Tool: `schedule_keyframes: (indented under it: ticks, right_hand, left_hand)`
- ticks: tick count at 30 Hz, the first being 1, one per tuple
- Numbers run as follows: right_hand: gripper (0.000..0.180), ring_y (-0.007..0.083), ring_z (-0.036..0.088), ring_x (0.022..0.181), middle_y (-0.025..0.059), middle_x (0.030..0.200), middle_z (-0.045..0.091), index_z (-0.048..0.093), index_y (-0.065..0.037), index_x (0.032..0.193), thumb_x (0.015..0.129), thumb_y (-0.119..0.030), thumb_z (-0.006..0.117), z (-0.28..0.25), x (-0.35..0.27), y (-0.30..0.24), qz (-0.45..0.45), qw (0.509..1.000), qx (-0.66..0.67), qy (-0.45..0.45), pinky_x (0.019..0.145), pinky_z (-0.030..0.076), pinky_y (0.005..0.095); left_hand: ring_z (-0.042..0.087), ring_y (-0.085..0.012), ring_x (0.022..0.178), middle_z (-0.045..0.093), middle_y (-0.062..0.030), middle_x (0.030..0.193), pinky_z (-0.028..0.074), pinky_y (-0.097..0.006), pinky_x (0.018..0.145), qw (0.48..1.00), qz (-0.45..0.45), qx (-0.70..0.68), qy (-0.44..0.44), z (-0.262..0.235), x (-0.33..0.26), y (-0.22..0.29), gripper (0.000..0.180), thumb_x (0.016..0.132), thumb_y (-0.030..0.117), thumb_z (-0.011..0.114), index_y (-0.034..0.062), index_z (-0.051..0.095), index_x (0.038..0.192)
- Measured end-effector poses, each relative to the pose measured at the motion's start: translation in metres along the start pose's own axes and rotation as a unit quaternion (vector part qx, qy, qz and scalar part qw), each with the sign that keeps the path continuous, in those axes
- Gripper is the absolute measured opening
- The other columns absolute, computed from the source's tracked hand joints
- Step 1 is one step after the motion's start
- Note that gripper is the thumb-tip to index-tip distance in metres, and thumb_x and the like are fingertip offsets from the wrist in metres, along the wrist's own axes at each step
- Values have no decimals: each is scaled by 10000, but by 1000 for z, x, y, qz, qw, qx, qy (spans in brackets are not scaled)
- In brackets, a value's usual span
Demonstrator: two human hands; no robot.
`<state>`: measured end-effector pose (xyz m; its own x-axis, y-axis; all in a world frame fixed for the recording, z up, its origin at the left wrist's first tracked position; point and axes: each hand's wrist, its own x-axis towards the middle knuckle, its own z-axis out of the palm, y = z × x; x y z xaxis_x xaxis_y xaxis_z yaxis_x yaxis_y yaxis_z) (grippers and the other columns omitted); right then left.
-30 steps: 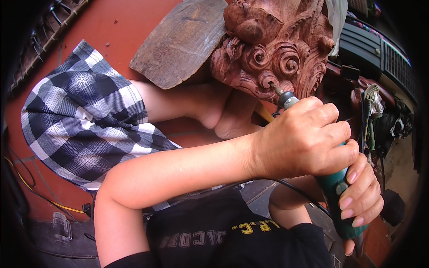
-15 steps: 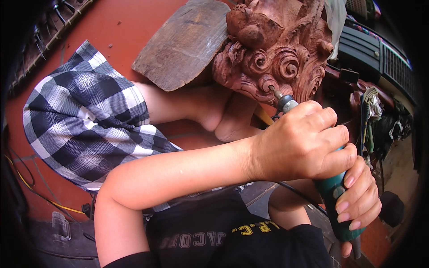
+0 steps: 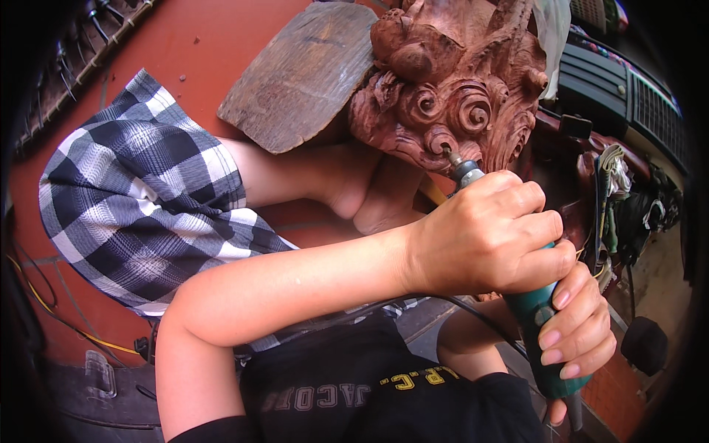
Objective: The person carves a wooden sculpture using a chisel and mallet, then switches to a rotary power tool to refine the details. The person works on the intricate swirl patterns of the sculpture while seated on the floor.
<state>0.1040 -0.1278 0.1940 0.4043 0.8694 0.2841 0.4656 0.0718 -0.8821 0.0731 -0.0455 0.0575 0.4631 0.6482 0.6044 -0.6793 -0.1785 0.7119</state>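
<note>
A teal die grinder (image 3: pixel 533 314) slants up from the lower right, gripped by both of my hands. My left hand (image 3: pixel 491 236) is wrapped around its front part, just behind the dark and silver collar. Around the rear of the body curl the fingers of my right hand (image 3: pixel 580 321), with the palm out of sight. The thin metal bit at the tip meets a scroll low on the reddish-brown wood carving (image 3: pixel 465 96). Spirals and rounded lumps cover the carving. Whether the bit is spinning cannot be made out.
A flat wooden board (image 3: pixel 299 77) lies left of the carving, beside my bare leg. A black power cable (image 3: pixel 480 314) passes under my left wrist. Thin-shafted tools sit in a rack (image 3: pixel 77 63) at upper left. Cloths (image 3: pixel 611 173) hang at right.
Both hands and the grinder's rear have shifted slightly left. The bit stays at the same scroll.
</note>
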Motion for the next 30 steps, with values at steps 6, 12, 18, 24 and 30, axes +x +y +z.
schedule_keyframes:
  ticks: [6, 12, 18, 24, 30]
  right_hand:
    - [211, 141, 721, 771, -44, 781, 727, 658, -177, 824, 866, -318, 810, 2, -3, 6, -14, 1000, 27, 8, 775, 498, 318]
    - [113, 150, 735, 804, -41, 801, 737, 656, -162, 830, 867, -191, 758, -1, -6, 2, -58, 998, 34, 2, 803, 522, 316]
    - [89, 155, 743, 831, -27, 835, 749, 664, -150, 861, 853, -83, 721, -7, -1, 10, -71, 996, 30, -47, 816, 540, 323]
    - [61, 173, 748, 844, -1, 867, 756, 670, -134, 892, 869, -96, 711, -4, 5, 6, -54, 997, 10, -53, 824, 543, 338]
    - [65, 195, 753, 845, 21, 883, 758, 671, -119, 886, 851, -86, 714, -3, 1, 5, -40, 997, 12, -57, 817, 545, 341]
  left_hand:
    - [636, -186, 763, 632, 17, 860, 511, -303, 598, 1000, 3, 10, -5, -1, -4, 2, 179, 709, 203, 702, 165, 667, 880]
    - [634, -190, 774, 636, 6, 865, 514, -309, 609, 1000, 5, -17, 3, 4, -1, 10, 184, 715, 199, 708, 159, 677, 891]
    - [635, -194, 772, 644, -6, 869, 511, -310, 608, 1000, 15, 1, 9, 0, 0, 3, 195, 708, 194, 723, 151, 683, 893]
    - [633, -197, 757, 643, -7, 865, 506, -309, 600, 1000, 12, -10, 26, 0, 2, 1, 188, 706, 187, 728, 146, 683, 884]
    - [635, -196, 757, 645, -5, 866, 506, -307, 601, 1000, 17, -23, 9, -2, -3, -2, 188, 714, 170, 725, 142, 681, 895]
